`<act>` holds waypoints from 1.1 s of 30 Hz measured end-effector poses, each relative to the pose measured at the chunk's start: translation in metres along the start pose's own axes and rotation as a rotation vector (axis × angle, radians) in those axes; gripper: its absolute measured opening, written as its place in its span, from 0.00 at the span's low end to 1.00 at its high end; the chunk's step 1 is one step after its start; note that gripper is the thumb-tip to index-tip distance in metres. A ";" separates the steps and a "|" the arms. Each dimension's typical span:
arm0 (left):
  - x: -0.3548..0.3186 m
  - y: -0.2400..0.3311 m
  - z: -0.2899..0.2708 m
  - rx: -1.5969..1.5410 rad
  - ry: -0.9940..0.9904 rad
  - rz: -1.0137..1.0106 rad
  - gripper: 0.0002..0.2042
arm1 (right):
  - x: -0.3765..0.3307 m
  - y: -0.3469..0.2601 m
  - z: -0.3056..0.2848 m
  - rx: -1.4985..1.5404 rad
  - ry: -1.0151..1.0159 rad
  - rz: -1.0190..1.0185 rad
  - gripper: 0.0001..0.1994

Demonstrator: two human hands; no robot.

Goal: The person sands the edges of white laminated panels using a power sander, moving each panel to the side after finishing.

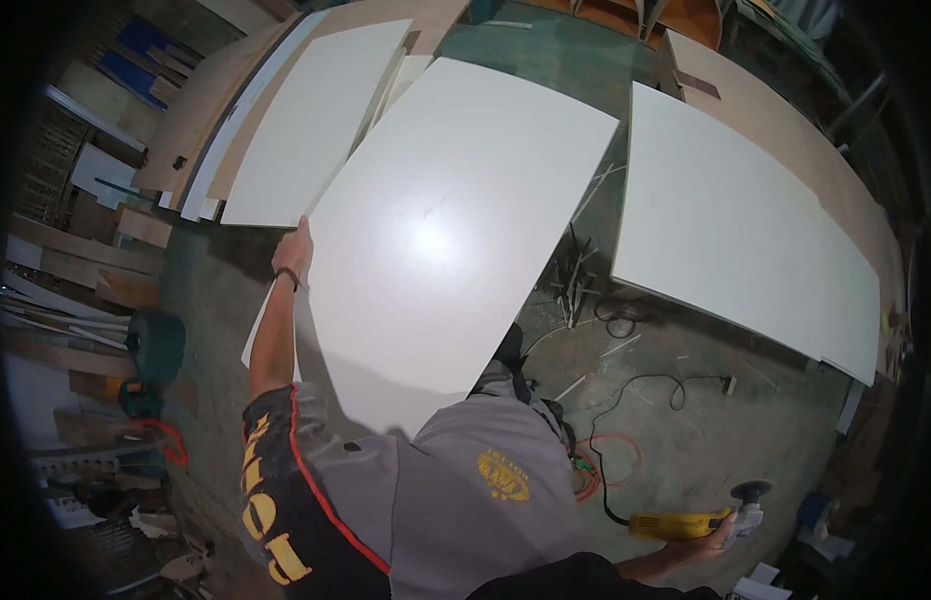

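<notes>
A large white panel (456,190) fills the middle, close in front of my body, with a bright light reflected on its face. My left hand (294,252) is closed on the panel's left edge, the arm stretched forward. At the lower right, my right hand (708,543) is wrapped round a yellow angle grinder (671,526) near its silver head, away from the panel. A round dark disc (752,490) sits on the grinder's head. A black cord (599,450) runs from its rear end. Some fingers of my right hand are hidden.
More white panels lie at the left (316,110) and on the right-hand worktable (726,220). Offcut strips (576,270) and an orange hose (626,440) lie on the floor. Stacked boards and a dark green drum (156,345) stand along the left.
</notes>
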State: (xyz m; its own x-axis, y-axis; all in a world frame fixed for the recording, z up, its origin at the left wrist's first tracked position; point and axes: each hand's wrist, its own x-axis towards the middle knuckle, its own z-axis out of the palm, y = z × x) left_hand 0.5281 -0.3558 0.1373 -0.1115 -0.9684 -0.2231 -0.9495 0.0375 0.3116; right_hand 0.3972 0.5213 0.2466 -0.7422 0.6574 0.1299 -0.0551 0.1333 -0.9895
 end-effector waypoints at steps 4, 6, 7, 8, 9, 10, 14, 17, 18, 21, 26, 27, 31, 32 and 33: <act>0.027 -0.055 -0.016 -0.014 0.030 -0.082 0.42 | -0.028 -0.016 0.032 0.015 0.048 -0.055 0.20; 0.049 -0.085 -0.017 -0.031 0.041 -0.108 0.41 | -0.046 -0.025 0.052 0.026 0.068 -0.070 0.20; 0.059 -0.091 -0.025 -0.044 0.046 -0.122 0.41 | -0.058 -0.031 0.064 0.032 0.078 -0.072 0.20; 0.066 -0.098 -0.034 -0.055 0.049 -0.141 0.41 | -0.068 -0.038 0.076 0.037 0.067 -0.068 0.19; 0.077 -0.105 -0.042 -0.066 0.052 -0.160 0.40 | -0.079 -0.044 0.087 0.041 0.057 -0.064 0.18; 0.093 -0.116 -0.043 -0.080 0.050 -0.169 0.40 | -0.092 -0.048 0.096 0.042 0.052 -0.062 0.17; 0.170 -0.167 -0.058 -0.090 0.043 -0.201 0.40 | -0.134 -0.061 0.155 0.041 0.071 -0.025 0.18; 0.212 -0.197 -0.062 -0.079 0.052 -0.178 0.40 | -0.161 -0.065 0.191 0.091 0.046 -0.032 0.17; 0.225 -0.204 -0.060 -0.076 0.059 -0.165 0.41 | -0.167 -0.065 0.200 0.106 0.035 -0.043 0.17; 0.247 -0.200 -0.072 -0.130 0.054 -0.193 0.43 | -0.189 -0.069 0.239 0.122 0.028 -0.067 0.18; 0.281 -0.215 -0.091 -0.145 0.050 -0.199 0.46 | -0.217 -0.065 0.272 0.145 0.013 -0.091 0.18; 0.287 -0.219 -0.092 -0.161 0.045 -0.207 0.45 | -0.220 -0.064 0.277 0.146 0.004 -0.096 0.18; 0.311 -0.244 -0.076 -0.201 0.276 -0.247 0.42 | -0.237 -0.058 0.296 0.143 0.019 -0.107 0.23; 0.316 -0.247 -0.069 -0.208 0.351 -0.251 0.42 | -0.243 -0.057 0.301 0.149 0.023 -0.112 0.23; 0.321 -0.250 -0.063 -0.215 0.426 -0.255 0.41 | -0.249 -0.056 0.306 0.154 0.026 -0.116 0.23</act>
State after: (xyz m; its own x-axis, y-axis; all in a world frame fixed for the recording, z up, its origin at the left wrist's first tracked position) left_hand 0.7484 -0.6914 0.0460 0.2860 -0.9561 0.0635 -0.8445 -0.2202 0.4882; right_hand 0.3810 0.1228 0.2503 -0.7075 0.6635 0.2433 -0.2427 0.0952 -0.9654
